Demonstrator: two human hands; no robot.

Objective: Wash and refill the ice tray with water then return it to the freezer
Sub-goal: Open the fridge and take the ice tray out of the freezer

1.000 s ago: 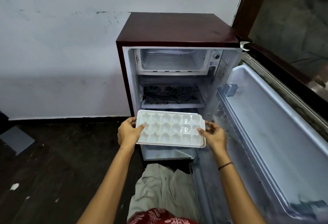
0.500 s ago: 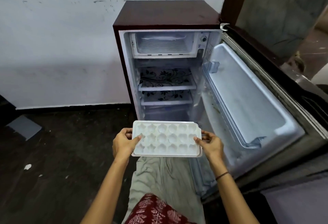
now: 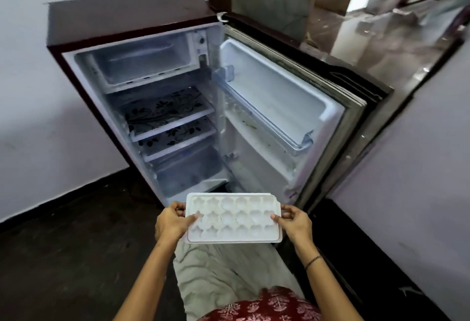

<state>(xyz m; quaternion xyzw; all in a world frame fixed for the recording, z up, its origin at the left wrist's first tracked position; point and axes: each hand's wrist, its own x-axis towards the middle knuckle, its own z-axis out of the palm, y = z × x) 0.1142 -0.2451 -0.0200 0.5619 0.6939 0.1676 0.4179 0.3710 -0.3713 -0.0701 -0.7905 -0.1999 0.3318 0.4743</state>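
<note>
A white ice tray with several star and round moulds is held level in front of me, below the open fridge. My left hand grips its left end and my right hand grips its right end, thumbs on top. The small maroon fridge stands open. Its freezer compartment at the top looks empty.
The fridge door swings out to the right, with a door shelf on its inside. Two shelves with floral mats and a crisper drawer sit below the freezer. A dark floor lies to the left, a pale wall to the right.
The tray has come down and back from the fridge, held by both hands throughout. The view has pulled away and tilted, so more of the fridge and door now shows.
</note>
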